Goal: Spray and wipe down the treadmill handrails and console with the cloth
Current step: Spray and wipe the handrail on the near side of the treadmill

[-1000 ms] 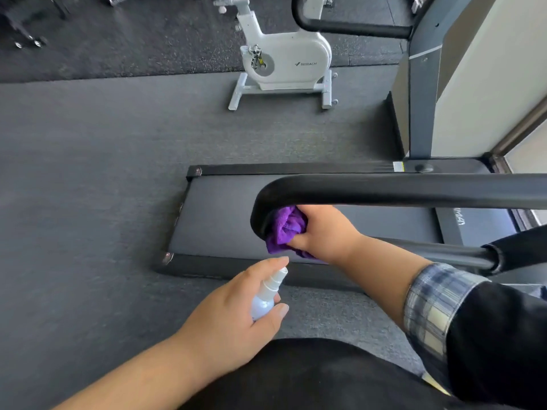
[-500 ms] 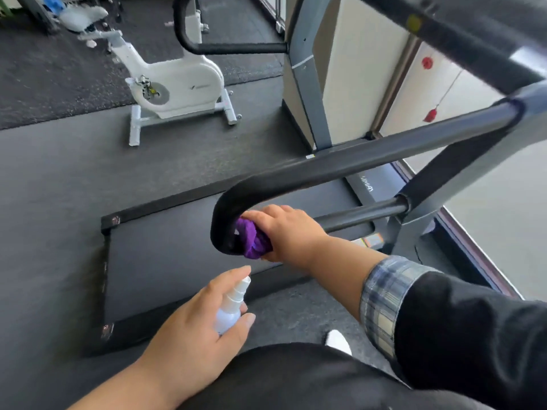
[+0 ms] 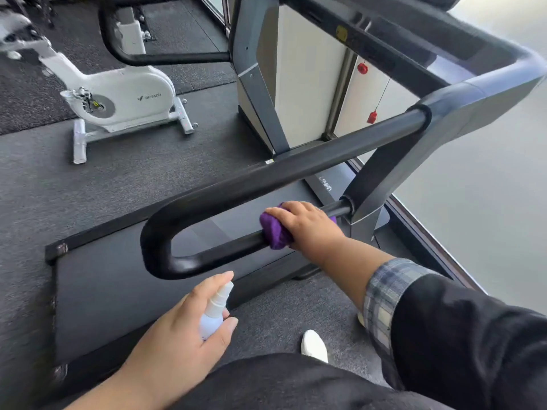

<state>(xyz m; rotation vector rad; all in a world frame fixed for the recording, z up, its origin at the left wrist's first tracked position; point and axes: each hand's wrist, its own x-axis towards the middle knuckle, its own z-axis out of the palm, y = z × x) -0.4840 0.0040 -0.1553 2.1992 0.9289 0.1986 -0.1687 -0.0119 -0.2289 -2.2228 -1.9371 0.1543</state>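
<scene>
since half a second ago the right hand (image 3: 307,226) has slid the purple cloth (image 3: 275,232) from the handrail's (image 3: 266,179) curved end along the lower bar toward the upright post. its fingers curl over the cloth, pressing it around the bar. the left hand (image 3: 177,335) grips a small white spray bottle (image 3: 214,312), forefinger on the nozzle, below the bend. a white exercise bike (image 3: 124,96) stands beyond the treadmill deck (image 3: 118,276).
</scene>
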